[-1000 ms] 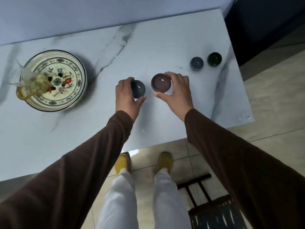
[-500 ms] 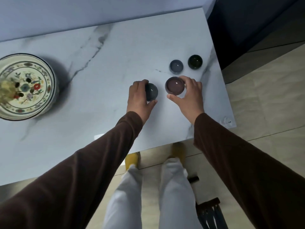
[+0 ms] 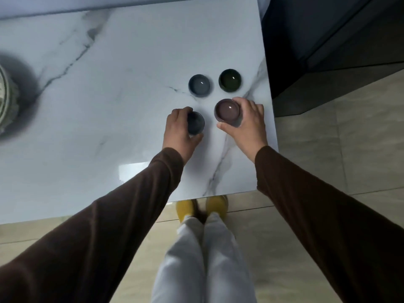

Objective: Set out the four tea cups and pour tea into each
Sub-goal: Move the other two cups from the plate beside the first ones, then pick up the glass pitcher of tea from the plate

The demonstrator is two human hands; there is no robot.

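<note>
Four small cups sit near the right end of a white marble table (image 3: pixel 109 88). My left hand (image 3: pixel 178 131) grips a dark blue-grey cup (image 3: pixel 195 123) from its left side. A mauve cup (image 3: pixel 227 110) is held by my right hand (image 3: pixel 248 123), fingers wrapped around its right side. Behind them stand a grey-blue cup (image 3: pixel 199 84) and a dark green cup (image 3: pixel 230 80), side by side and untouched. Together the cups form a rough square. No teapot is in view.
The rim of a patterned plate (image 3: pixel 5 101) shows at the far left edge. The table's right edge (image 3: pixel 270 106) runs just beside my right hand, with tiled floor and a dark cabinet (image 3: pixel 328 40) beyond. My legs and yellow shoes (image 3: pixel 201 208) stand below the front edge.
Both hands have carried their cups rightward across the table, ending just in front of the two standing cups. The plate and the glass pitcher have slid out of view to the left.
</note>
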